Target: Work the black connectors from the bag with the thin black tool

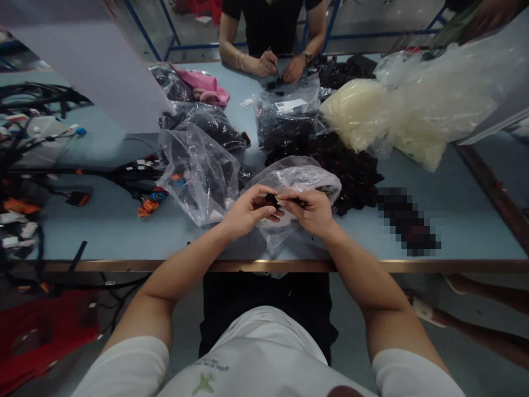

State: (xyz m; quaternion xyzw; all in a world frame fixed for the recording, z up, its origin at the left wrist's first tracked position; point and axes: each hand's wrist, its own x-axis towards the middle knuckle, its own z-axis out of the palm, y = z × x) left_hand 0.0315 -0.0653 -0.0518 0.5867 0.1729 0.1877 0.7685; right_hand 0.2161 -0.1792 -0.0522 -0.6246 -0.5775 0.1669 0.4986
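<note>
I have my left hand (248, 212) and right hand (311, 212) close together, fingers curled, pinching a small black connector (271, 200) between them, just above a clear plastic bag (289, 179) on the tabletop (467, 220). Beyond my right hand lies a heap of black connectors (351, 176); left of my left hand runs a wiring harness (136, 176). Farther ahead, across the tabletop, a co-worker's hands (281, 67) work at small black pieces (275, 82).

Your hands (248, 212) are over a plastic bag (306, 179); a second plastic bag (194, 176) lies left, wire harnesses (132, 179) beyond it, a heap of connectors (351, 171) behind.
</note>
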